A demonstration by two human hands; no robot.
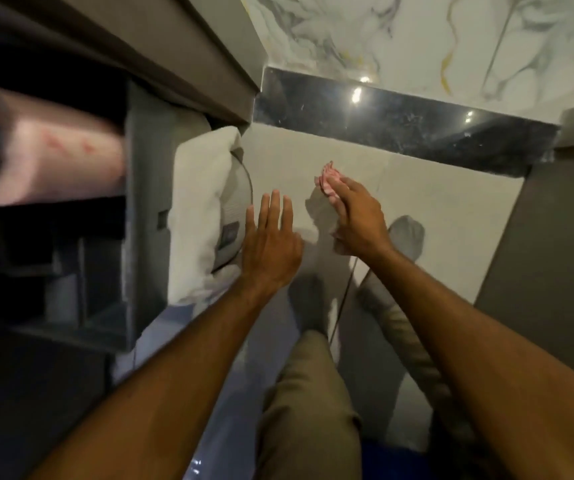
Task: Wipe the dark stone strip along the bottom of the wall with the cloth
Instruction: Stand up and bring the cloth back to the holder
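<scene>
The marble wall [417,39] rises ahead of me, and the dark stone strip [399,123] runs along its foot, dusty and speckled, so that is where I aim. The pale floor [434,202] lies between us. My left hand [271,244] hangs flat with fingers spread, holding nothing, probably for balance. My right hand [358,220] has its grip closed on the pink cloth [328,180], bunched forward, near the strip but not touching.

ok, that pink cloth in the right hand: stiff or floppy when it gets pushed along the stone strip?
Probably floppy: the pink cloth sits bunched in the right hand, folds poking past the fingertips. Likely light, since a loose grip carries it. The dark stone strip looks glossy, with lamp reflections, so it should slide easily, though it may crumple instead of staying flat.
</scene>
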